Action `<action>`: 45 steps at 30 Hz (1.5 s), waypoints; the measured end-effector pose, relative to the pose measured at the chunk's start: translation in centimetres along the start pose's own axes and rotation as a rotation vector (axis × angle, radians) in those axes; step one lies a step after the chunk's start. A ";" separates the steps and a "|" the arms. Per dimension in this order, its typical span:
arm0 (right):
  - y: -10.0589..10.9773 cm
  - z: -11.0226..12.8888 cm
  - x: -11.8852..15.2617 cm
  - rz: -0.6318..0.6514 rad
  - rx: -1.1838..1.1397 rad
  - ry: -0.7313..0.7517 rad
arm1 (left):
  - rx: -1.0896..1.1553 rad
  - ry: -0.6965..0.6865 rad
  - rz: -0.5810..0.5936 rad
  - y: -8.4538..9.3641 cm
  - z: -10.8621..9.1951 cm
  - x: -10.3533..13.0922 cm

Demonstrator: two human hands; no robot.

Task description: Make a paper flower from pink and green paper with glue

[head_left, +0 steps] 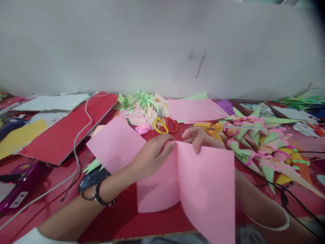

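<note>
A large sheet of pink paper [207, 183] stands upright in front of me, with a crease or split running down its middle. My left hand [152, 156], with a dark bracelet at the wrist, pinches the paper at the top of that line. My right hand [200, 138] comes from behind the sheet. One of its fingers bends over the top edge onto the front, and the paper is held there. Another pink sheet [118, 140] lies on the table beyond my left forearm. Scissors [168, 125] with yellow and red handles lie just past my hands.
A yellow glue gun [209, 127] lies behind my right hand, beside a heap of paper flowers [259, 135]. Cut paper scraps [144, 101] sit at the back. Left are a red board [73, 127], a white cable [76, 142], a phone [93, 178] and a purple power strip [22, 183].
</note>
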State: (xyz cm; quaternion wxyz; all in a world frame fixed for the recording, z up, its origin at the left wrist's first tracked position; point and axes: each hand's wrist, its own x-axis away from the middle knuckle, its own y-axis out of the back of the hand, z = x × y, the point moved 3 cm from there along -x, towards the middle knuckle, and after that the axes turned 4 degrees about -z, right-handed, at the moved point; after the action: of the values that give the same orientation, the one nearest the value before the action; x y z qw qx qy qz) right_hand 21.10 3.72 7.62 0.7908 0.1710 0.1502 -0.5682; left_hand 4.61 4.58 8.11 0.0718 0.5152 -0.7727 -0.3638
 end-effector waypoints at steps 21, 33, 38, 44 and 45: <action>-0.1 0.5 1.9 -0.237 0.436 -0.410 | 0.059 0.100 -0.397 1.6 1.2 -0.4; -0.8 -0.6 3.0 -0.227 0.545 -0.368 | 0.022 0.116 -0.398 1.2 1.9 -0.3; -0.2 -1.0 3.5 -0.295 0.536 -0.394 | -0.027 0.117 -0.372 1.7 2.5 -0.2; 0.7 -1.1 3.9 -0.393 0.506 -0.432 | -0.255 0.113 -0.267 3.3 3.3 1.2; 0.6 -1.1 3.9 -0.375 0.488 -0.418 | -0.281 0.118 -0.271 3.6 3.4 1.6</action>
State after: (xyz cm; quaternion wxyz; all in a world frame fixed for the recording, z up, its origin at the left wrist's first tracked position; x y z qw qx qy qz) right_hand 22.81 1.10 4.99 0.6225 0.2044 -0.1257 -0.7449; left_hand -0.44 5.65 7.57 0.1385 0.6196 -0.6326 -0.4436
